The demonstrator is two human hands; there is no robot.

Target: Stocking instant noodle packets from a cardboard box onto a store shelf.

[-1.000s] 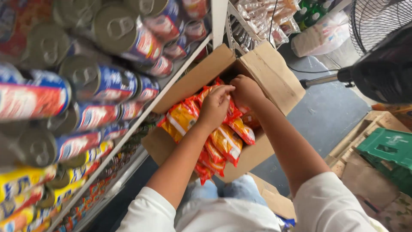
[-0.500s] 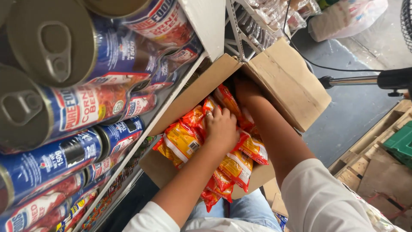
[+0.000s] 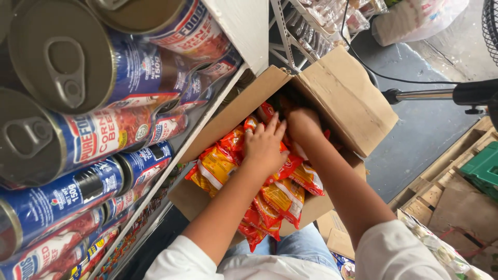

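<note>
An open cardboard box [image 3: 353, 103] rests on my lap, filled with several red and yellow snack packets [image 3: 218, 166]. My left hand [image 3: 264, 145] lies flat on top of the packets, fingers spread toward the far end of the box. My right hand [image 3: 302, 123] reaches deeper into the box beside it, fingers curled down among the packets; what they grip is hidden.
A white shelf [image 3: 244, 26] at the left carries stacked blue and red tin cans [image 3: 98, 135]. A wire rack [image 3: 306, 31] stands beyond the box. A fan pole [image 3: 430, 94] crosses at the right, above wooden pallets [image 3: 441, 192] and a green crate [image 3: 485, 168].
My head has moved closer to the shelf, so the cans loom larger. Both hands have pushed further toward the far end of the box, the right one sinking deeper among the packets.
</note>
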